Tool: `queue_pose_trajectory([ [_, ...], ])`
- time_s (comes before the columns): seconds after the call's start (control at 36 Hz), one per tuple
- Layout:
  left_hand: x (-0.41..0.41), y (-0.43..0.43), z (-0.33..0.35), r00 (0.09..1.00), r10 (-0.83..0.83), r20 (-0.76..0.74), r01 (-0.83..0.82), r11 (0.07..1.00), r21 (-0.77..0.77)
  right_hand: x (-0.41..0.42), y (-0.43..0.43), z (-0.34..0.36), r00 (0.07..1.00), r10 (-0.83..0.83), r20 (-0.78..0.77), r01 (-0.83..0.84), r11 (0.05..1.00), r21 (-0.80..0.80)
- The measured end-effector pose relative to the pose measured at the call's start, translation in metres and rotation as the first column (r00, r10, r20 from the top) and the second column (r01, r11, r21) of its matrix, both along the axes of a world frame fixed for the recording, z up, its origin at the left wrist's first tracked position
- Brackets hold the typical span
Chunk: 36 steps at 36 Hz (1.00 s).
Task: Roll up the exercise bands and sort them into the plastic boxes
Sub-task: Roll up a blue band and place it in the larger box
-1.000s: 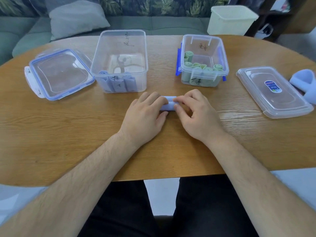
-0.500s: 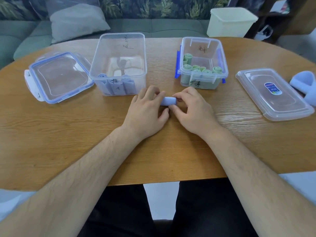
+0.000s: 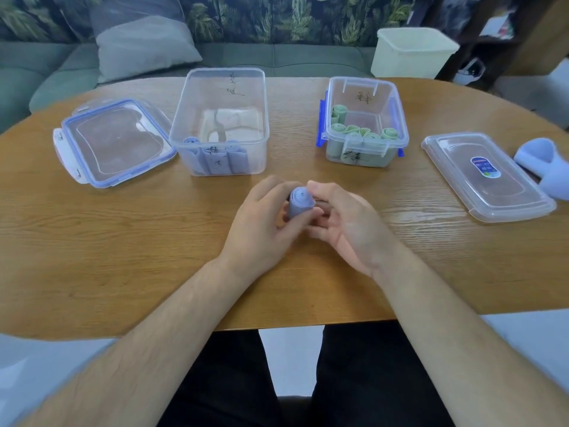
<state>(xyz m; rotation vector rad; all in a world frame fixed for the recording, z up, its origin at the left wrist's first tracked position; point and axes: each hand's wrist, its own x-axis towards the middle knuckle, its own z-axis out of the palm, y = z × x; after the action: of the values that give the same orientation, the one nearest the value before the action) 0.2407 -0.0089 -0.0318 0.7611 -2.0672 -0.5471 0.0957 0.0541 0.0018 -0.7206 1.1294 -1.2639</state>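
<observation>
A rolled blue band [image 3: 300, 204] stands on end between both hands, just above the table's middle. My left hand [image 3: 261, 229] wraps it from the left, and my right hand [image 3: 348, 224] touches it with thumb and fingertips from the right. Behind stands a larger clear box [image 3: 220, 87] with blue rolls [image 3: 215, 160] along its near wall. To its right a smaller clear box [image 3: 366, 87] with blue clips holds several green rolls [image 3: 363, 135]. Loose blue bands [image 3: 545, 164] lie at the far right edge.
A blue-rimmed lid [image 3: 114, 143] lies left of the larger box. A clear lid [image 3: 486, 175] with a sticker lies right of the smaller box. Beyond the wooden table [image 3: 123, 241] are a sofa with a cushion [image 3: 144, 47] and a pale bin [image 3: 412, 52].
The blue roll lay sideways on the table under both hands; now it is lifted and turned upright between them. My right hand has rolled partly palm up.
</observation>
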Motion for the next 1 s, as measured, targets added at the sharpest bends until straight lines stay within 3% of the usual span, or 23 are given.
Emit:
queue_pose_trajectory([
  [0.08,0.001,0.002,0.002,1.000,-0.019,-0.011,0.019,1.000,-0.009,0.004,0.000,0.005,0.998,-0.012,0.064,0.012,1.000,0.001],
  [0.53,0.001,-0.002,0.001,0.998,-0.041,-0.055,0.041,0.999,0.004,0.000,-0.011,0.010,0.998,0.039,0.053,-0.039,0.999,-0.006],
  [0.75,0.005,0.004,0.004,0.997,0.046,-0.058,-0.039,0.992,0.120,0.003,-0.010,0.019,0.999,0.044,-0.005,-0.044,0.999,0.028],
  [0.81,0.008,0.006,0.005,0.996,0.052,-0.072,-0.043,0.992,0.122,0.002,-0.009,0.023,0.994,0.060,-0.094,-0.057,0.998,0.035],
  [0.86,0.011,0.007,0.005,0.997,0.040,-0.073,-0.036,0.998,0.048,0.003,-0.010,0.027,0.955,0.062,-0.288,-0.066,0.998,-0.003],
  [0.94,0.016,0.002,0.005,0.997,0.022,-0.070,-0.022,1.000,0.000,0.005,-0.016,0.032,0.797,0.036,-0.603,-0.135,0.983,-0.121],
  [1.0,0.019,-0.003,0.004,0.998,0.022,-0.051,-0.024,0.999,-0.037,0.005,-0.021,0.038,0.682,0.010,-0.731,-0.183,0.970,-0.158],
])
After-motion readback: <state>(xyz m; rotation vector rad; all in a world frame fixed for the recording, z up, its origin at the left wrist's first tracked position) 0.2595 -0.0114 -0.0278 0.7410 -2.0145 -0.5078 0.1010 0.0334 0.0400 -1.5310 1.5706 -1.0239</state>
